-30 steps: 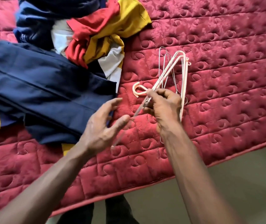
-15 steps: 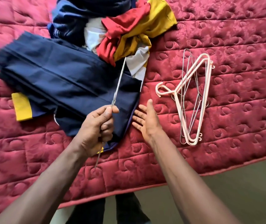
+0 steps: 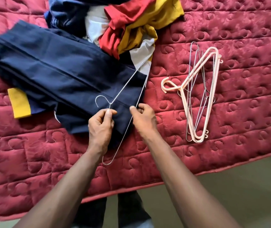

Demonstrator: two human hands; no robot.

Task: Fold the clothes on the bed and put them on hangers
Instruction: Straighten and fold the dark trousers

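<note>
A folded navy garment (image 3: 57, 69) lies on the red quilted bed (image 3: 230, 104), with a yellow patch (image 3: 18, 102) showing at its left end. Both hands hold a thin wire hanger (image 3: 125, 89) over the garment's near end. My left hand (image 3: 101, 125) pinches the hanger's neck just below the hook. My right hand (image 3: 143, 118) grips the long bottom wire. Behind the garment sits a heap of red, yellow, white and navy clothes (image 3: 131, 25).
A stack of pink plastic and wire hangers (image 3: 200, 94) lies on the bed to the right of my hands. The bed's front edge (image 3: 197, 174) runs across below my forearms, with pale floor (image 3: 230, 195) beyond it. My legs show under the edge.
The wire hanger has turned from edge-on to spread flat over the navy garment. My right hand, flat on the bed before, now grips its bottom wire. My left hand shifted to the neck.
</note>
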